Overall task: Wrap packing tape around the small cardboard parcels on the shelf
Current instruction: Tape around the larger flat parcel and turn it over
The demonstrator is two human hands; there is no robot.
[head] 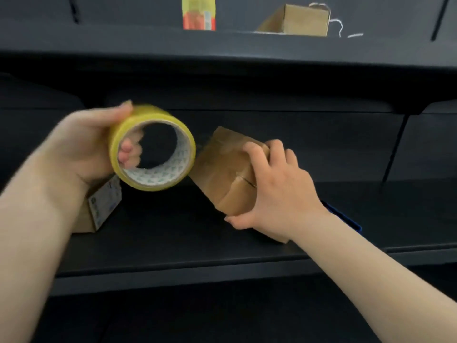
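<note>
My left hand (81, 147) grips a yellow roll of packing tape (153, 149), thumb on the outer rim and fingers curled through the core. A short strip of clear tape seems to run from the roll to the small cardboard parcel (222, 172) just right of it. My right hand (274, 191) holds that parcel tilted above the dark shelf (185, 233), fingers over its top edge and thumb under its near corner. A second small parcel with a printed label (99, 209) lies on the shelf beneath my left wrist.
A blue object (346, 219) lies on the shelf behind my right wrist. On the upper shelf stand an open cardboard box (301, 21) with white string beside it and a yellow and orange packet (199, 13). Dark bins sit at the back.
</note>
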